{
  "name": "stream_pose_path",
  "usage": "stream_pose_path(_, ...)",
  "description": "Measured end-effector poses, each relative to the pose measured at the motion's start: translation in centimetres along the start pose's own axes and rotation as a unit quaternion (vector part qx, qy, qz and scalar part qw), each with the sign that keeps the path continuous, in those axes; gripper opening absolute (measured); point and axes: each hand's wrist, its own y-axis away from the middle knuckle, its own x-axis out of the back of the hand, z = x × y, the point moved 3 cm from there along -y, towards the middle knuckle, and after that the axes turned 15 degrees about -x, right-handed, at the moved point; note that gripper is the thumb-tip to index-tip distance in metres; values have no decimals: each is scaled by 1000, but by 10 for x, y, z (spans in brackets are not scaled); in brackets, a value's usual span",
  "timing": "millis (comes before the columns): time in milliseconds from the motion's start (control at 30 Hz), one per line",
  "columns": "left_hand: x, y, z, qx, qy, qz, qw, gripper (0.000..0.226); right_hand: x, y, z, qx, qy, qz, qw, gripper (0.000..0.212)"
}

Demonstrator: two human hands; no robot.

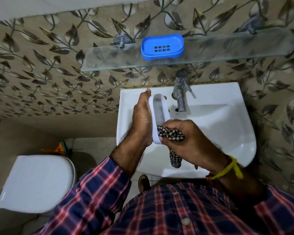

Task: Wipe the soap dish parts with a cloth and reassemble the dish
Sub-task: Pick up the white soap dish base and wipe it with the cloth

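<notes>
My left hand holds a white soap dish tray on edge over the basin, its hollow side facing right. My right hand grips a black-and-white checked cloth and presses it into the near end of the tray; a tail of the cloth hangs down below my fist. The blue soap dish part, with drain slots in its floor, rests on the glass shelf above the basin.
A white washbasin sits under my hands with a metal tap at its back. A closed white toilet lid is at the lower left. Leaf-patterned tiles cover the wall.
</notes>
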Motion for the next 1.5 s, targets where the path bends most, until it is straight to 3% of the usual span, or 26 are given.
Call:
stream_pose_path(133,4,-4,-4,38,43,11,998,53,5,2,-1,-40,-46,-82,995,17)
stream_pose_path(233,6,-2,-12,73,6,1,997,71,1,1,-1,-37,14,-5,999,19)
stream_pose_path(300,12,0,-14,-10,-63,-1,998,81,6,-3,1,-81,-89,17,993,21)
stream_pose_path(333,17,0,-15,-125,-132,-15,983,81,10,-5,3,-110,-180,14,977,22)
stream_pose_path(367,21,5,-15,-267,-209,-53,939,76,15,-7,2,-140,-265,1,954,23)
stream_pose_path(433,23,23,-28,-487,-328,-164,793,68,19,-9,-1,-168,-376,-54,909,11)
stream_pose_path(467,24,30,-36,-542,-346,-193,741,66,18,-11,-3,-165,-400,-74,898,14)
stream_pose_path(500,24,32,-41,-565,-341,-194,726,65,16,-11,-5,-162,-414,-86,891,23)
stream_pose_path(567,20,28,-38,-558,-315,-156,752,62,11,-14,-9,-141,-429,-88,888,28)
stream_pose_path(733,15,21,-13,-453,-140,-110,873,65,10,-8,-11,-28,-275,-94,957,6)
stream_pose_path(833,15,19,-10,-381,-116,-97,912,60,9,-6,-10,-26,-247,-72,966,5)
stream_pose_path(967,14,16,-3,-347,-110,-71,929,47,2,-4,-14,-16,-225,-49,973,19)
stream_pose_path(1067,12,12,-2,-280,-106,-48,953,55,-1,0,-13,-16,-168,16,986,14)
stream_pose_path(1233,15,21,-33,-214,-65,-142,964,74,1,-9,-13,-51,-257,89,961,22)
stream_pose_path(1300,18,24,-39,-182,-37,-137,973,70,-1,-11,-13,-54,-220,65,972,20)
stream_pose_path(1367,21,20,-37,-136,-16,-125,983,71,-1,-11,-10,-62,-134,19,989,1)
stream_pose_path(1433,22,14,-30,-110,0,-93,990,75,-1,-9,-9,-37,-68,-16,997,7)
stream_pose_path(1500,25,6,-25,-93,7,-43,995,96,-3,-5,-10,-6,-18,-46,999,5)
